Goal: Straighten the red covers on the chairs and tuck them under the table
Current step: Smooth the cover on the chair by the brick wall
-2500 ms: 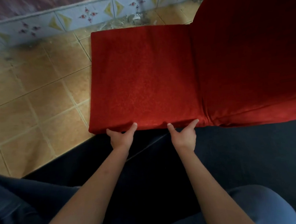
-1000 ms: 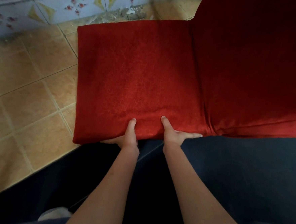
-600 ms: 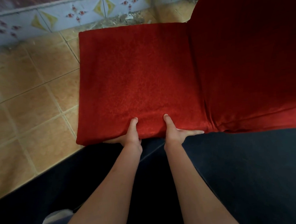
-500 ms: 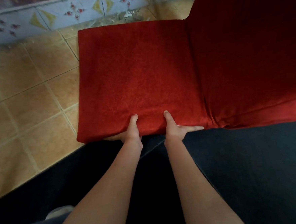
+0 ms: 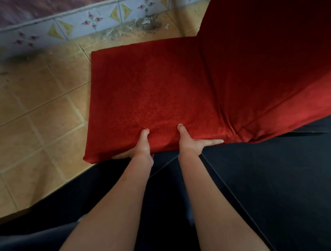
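Both hands, left [image 5: 140, 148] and right [image 5: 191, 143], grip the near edge of the red cover [image 5: 150, 95] on the chair seat, thumbs on top, fingers underneath.

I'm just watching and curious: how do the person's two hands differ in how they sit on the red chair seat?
The left hand is nearer the seat's free corner; the right hand is nearer the backrest. The left hand's fingers point left along the edge, mostly hidden; the right hand's stretch right and show plainly. Both lay a thumb on top and grip the near edge.
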